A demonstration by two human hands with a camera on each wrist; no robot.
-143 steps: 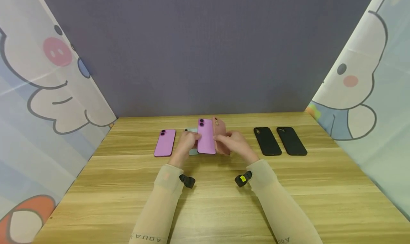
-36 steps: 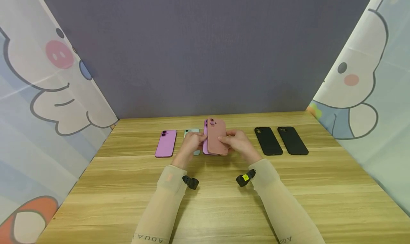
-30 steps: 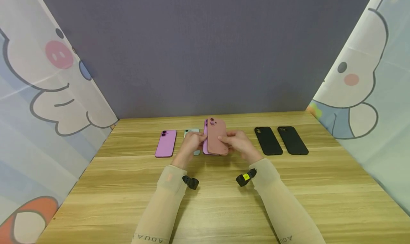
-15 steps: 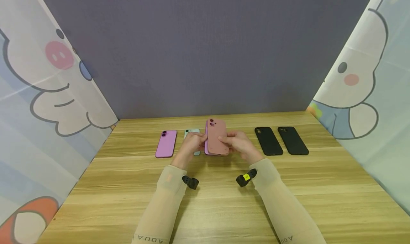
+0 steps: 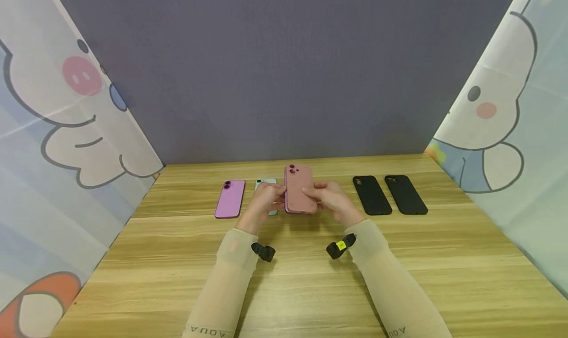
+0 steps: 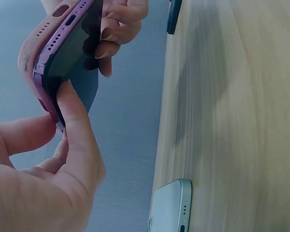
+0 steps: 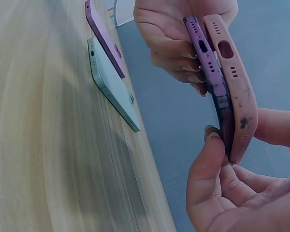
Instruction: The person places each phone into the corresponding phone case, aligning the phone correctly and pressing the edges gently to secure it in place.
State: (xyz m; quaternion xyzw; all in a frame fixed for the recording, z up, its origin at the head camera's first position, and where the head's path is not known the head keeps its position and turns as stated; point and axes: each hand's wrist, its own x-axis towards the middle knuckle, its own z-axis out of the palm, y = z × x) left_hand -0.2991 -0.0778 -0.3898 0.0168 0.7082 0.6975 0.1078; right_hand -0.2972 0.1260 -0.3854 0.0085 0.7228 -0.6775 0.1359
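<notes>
Hands [image 5: 301,200] clasping purple phone [image 6: 67,58] – now nearly seated in pink case [image 5: 299,195].

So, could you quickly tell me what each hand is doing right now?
Left hand: grips the purple phone at its edge.
Right hand: grips the pink silicone case.

You have three phones: one purple phone [image 5: 230,199] lying left of the mint phone [image 5: 266,183], that mint one itself, and a second purple phone [image 7: 209,63] held up to its right. Cases number three: one pink case [image 5: 299,195] and two black cases [image 5: 371,195] [image 5: 406,194] farther right.
</notes>
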